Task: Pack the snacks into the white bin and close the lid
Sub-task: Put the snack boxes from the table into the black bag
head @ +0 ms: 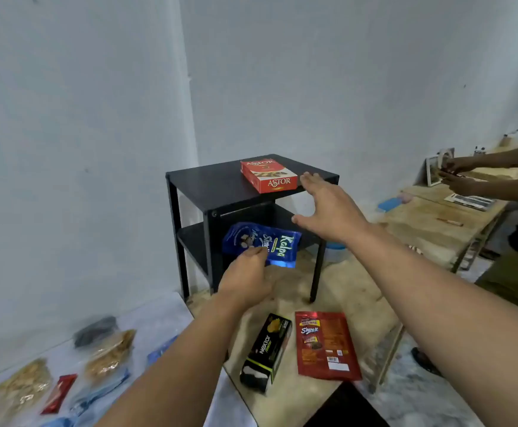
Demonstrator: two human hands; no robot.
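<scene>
Now left hand (245,274) pinches blue Kalpa pouch (265,243); right hand (328,208) spread, empty, beside Astor box (268,177).

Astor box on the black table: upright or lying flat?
Lying flat. The red box rests broad face up on the black table.

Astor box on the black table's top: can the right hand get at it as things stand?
Probably yes. The right hand is open beside the Astor box, fingers near its right end, with nothing between them on the black table.
</scene>
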